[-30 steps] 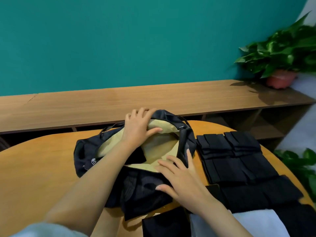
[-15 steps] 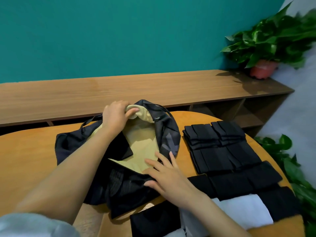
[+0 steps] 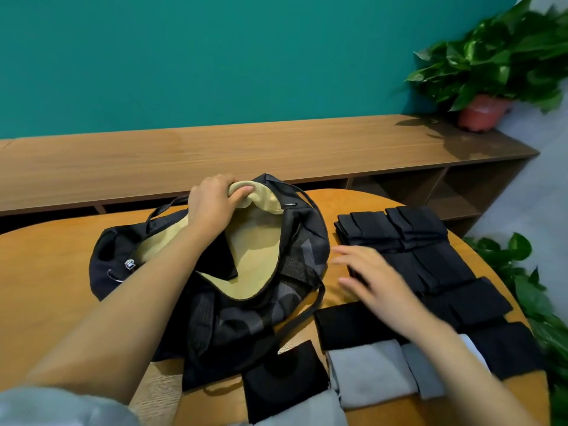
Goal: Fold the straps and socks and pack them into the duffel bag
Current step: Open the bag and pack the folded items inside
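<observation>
A black duffel bag (image 3: 295, 256) with a tan lining lies unzipped on the round wooden table (image 3: 46, 265). My left hand (image 3: 215, 201) grips the far rim of the bag's opening and holds it up. A dark folded item (image 3: 219, 262) sits inside the bag. To the right lie folded black straps (image 3: 399, 229) in a stack and rows. Folded black socks (image 3: 347, 324) and grey socks (image 3: 372, 370) lie nearer me. My right hand (image 3: 375, 278), blurred, hovers with fingers spread over the left edge of the straps, holding nothing.
A long wooden shelf unit (image 3: 246, 149) runs behind the table against a teal wall. A potted plant (image 3: 491, 75) stands on its right end. More green leaves (image 3: 534, 296) grow beside the table's right edge.
My right hand left the bag's near edge and moved right toward the folded straps. My left hand still grips the bag's far rim, lifted slightly.
</observation>
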### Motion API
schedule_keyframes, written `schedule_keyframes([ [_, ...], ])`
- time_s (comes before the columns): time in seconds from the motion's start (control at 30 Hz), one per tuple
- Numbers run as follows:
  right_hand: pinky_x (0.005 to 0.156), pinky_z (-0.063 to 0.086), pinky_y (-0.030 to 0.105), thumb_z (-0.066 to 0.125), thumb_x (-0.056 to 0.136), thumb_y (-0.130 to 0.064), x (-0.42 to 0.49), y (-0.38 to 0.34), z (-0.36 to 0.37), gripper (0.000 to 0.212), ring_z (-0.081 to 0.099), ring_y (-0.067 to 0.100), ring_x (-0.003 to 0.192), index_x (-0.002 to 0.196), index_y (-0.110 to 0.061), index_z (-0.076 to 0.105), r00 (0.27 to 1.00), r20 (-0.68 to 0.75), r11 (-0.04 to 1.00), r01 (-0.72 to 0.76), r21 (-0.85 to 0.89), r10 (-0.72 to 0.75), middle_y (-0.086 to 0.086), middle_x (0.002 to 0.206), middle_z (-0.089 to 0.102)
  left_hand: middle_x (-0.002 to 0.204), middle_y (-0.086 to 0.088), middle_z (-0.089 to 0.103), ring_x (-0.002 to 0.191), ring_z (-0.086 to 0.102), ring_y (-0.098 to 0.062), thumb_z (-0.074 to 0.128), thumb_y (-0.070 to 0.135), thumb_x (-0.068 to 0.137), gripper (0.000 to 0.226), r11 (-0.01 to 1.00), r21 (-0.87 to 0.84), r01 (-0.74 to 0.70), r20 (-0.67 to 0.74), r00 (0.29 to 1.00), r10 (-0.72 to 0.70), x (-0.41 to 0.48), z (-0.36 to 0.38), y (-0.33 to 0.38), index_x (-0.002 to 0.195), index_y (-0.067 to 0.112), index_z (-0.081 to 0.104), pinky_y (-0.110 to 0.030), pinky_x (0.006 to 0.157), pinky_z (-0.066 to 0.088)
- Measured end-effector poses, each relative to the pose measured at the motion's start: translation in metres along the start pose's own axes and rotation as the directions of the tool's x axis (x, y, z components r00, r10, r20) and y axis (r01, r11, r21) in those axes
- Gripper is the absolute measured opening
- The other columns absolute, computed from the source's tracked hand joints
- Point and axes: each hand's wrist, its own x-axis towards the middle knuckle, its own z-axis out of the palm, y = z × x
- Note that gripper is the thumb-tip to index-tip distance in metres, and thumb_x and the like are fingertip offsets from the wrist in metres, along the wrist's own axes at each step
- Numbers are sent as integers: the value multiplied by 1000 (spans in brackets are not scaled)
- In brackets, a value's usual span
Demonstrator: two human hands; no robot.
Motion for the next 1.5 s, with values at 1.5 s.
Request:
schedule_keyframes([
  [1.5, 78, 50, 10, 79, 76, -11, 79, -112, -17, 59, 59, -8, 99, 120, -40, 52, 959, -58, 778, -189, 599, 278, -23, 110, 62, 88, 9, 69, 77, 58, -5, 71, 27, 87, 19, 920, -391, -35, 229, 964, 134, 27, -24, -44, 102, 15, 73, -21, 69, 43],
])
